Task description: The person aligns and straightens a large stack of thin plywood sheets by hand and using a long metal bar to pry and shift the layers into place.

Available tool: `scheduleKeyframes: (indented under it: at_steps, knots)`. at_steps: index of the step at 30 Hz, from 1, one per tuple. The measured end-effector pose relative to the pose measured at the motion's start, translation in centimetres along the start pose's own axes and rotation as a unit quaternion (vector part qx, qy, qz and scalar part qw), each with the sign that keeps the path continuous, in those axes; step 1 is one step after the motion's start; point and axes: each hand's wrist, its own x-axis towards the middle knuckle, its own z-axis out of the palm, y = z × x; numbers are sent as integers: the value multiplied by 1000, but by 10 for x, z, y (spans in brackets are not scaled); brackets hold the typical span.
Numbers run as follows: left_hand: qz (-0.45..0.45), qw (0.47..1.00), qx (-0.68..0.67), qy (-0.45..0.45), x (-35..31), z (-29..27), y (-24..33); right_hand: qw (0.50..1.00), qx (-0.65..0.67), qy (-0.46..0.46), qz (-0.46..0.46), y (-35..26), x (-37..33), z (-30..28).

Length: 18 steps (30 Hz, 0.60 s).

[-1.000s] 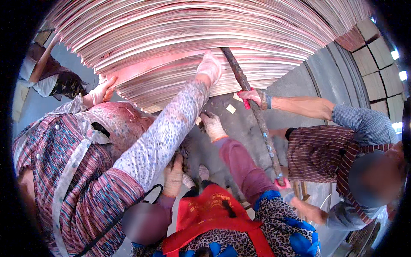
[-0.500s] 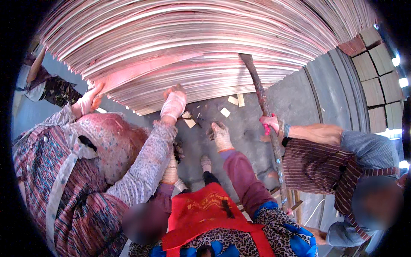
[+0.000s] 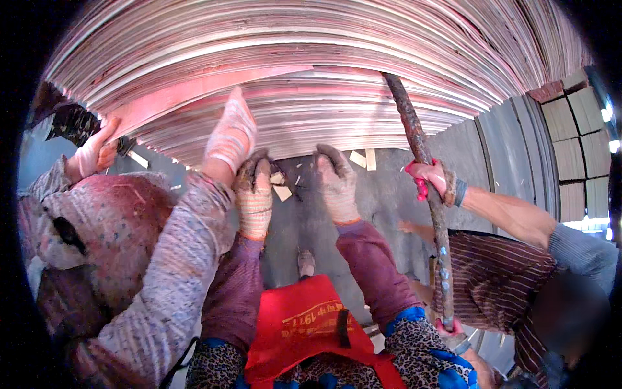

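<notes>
A tall stack of thin pinkish veneer sheets [image 3: 291,39] fills the far side. My left hand [image 3: 254,201], in a striped work glove with dark fingertips, reaches up to its lower edge with fingers slightly bent and nothing in them. My right hand [image 3: 337,188], gloved alike, is a short way to the right, fingers apart near the same edge; whether they touch the sheets I cannot tell. On the left, a co-worker's hand [image 3: 97,152] holds the corner of a lifted pink sheet [image 3: 162,104]; their other wrapped hand [image 3: 232,133] lies against the stack.
On the right another person's hands [image 3: 431,178] grip a long rough pole [image 3: 440,240] whose far end is wedged between the sheets. Small wood scraps [image 3: 282,192] lie on the grey floor [image 3: 389,201]. Piled boards [image 3: 570,149] stand at the far right.
My left hand has come forward out from behind the co-worker's arm. My right hand has moved up to the stack's lower edge. The co-worker's wrapped hand has shifted left and farther up.
</notes>
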Motion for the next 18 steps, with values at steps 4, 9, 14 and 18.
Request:
scheduleKeyframes:
  at_steps: [4, 9, 14, 18]
  knots:
    - [198, 977, 41, 63, 29, 13, -34, 916, -244, 74, -310, 20, 50, 20]
    - [256, 954, -36, 152, 49, 20, -53, 815, -383, 192, -391, 22, 120, 13]
    - [257, 948, -55, 181, 58, 20, -68, 767, -451, 222, -398, 39, 166, 4]
    - [353, 910, -67, 206, 69, 27, -65, 764, -427, 226, -428, 46, 170, 4]
